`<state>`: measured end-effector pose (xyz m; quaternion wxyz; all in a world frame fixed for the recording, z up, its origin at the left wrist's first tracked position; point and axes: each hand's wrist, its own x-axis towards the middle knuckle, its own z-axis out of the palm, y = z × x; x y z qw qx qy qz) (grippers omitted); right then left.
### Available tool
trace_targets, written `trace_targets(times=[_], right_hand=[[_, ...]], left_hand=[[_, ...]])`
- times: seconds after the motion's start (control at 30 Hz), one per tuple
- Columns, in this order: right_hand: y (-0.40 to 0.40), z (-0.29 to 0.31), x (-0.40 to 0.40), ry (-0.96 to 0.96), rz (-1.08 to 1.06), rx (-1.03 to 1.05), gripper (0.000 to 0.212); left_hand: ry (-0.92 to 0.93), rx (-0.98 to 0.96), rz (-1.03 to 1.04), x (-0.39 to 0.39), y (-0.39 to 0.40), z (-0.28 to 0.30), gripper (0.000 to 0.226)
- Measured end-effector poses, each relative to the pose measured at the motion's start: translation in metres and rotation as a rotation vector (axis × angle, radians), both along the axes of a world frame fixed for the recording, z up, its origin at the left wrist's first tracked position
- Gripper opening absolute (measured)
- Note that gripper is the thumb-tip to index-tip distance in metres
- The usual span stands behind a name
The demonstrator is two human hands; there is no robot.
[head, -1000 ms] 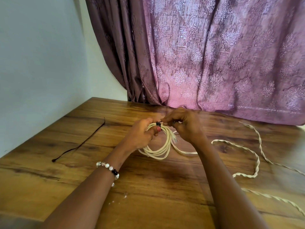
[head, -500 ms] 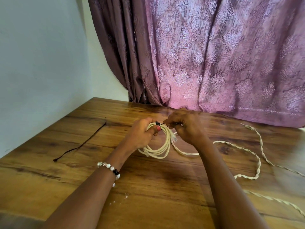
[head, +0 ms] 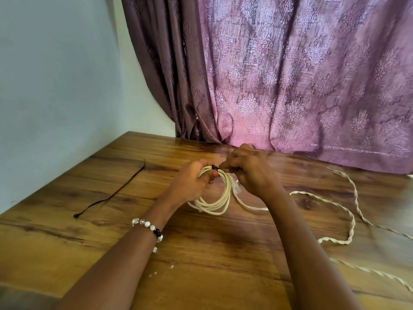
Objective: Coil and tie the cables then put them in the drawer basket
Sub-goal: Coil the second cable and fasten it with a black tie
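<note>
A cream cable coil stands partly lifted off the wooden table. My left hand grips the coil's top left, thumb pressed on the strands. A thin black tie is wrapped round the top of the coil. My right hand pinches the tie's end just to its right. A clear plug hangs under my right hand. The drawer basket is not in view.
A twisted cream cable snakes loose over the right of the table, running off the right edge. A second black tie lies on the left near the wall. A purple curtain hangs behind the table.
Both hands stay at the top of the coil. The right hand's fingers have shifted slightly on the black tie. The coil has not moved.
</note>
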<state>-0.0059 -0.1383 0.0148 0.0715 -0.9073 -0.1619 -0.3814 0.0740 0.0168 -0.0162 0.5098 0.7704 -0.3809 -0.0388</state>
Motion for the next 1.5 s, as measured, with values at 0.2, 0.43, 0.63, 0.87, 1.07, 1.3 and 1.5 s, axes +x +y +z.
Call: trace_targets(times=[0.2, 0.43, 0.63, 0.87, 1.07, 1.3, 1.5], right_hand=[[-0.001, -0.002, 0.0, 0.037, 0.012, 0.141, 0.026], [0.004, 0.005, -0.008, 0.167, -0.068, 0.438, 0.028], [0.005, 0.01, -0.008, 0.306, -0.177, 0.473, 0.043], [-0.003, 0.005, -0.011, 0.395, -0.014, 0.845, 0.03], [-0.009, -0.006, -0.013, 0.475, 0.132, 1.183, 0.018], [-0.007, -0.01, -0.005, 0.453, 0.057, 0.773, 0.022], [-0.003, -0.006, -0.002, 0.359, -0.013, 0.456, 0.026]], left_hand=[[-0.107, 0.082, -0.004, -0.001, 0.004, 0.002, 0.02], [-0.266, 0.159, -0.011, -0.003, 0.004, 0.003, 0.023], [-0.353, 0.13, -0.04, -0.003, 0.001, 0.001, 0.022], [-0.331, 0.117, -0.016, -0.001, -0.001, -0.002, 0.027], [-0.229, 0.041, -0.026, 0.0, 0.0, -0.005, 0.02], [-0.268, 0.079, -0.025, 0.0, 0.001, -0.002, 0.023], [-0.323, 0.103, -0.028, -0.002, 0.001, -0.002, 0.022]])
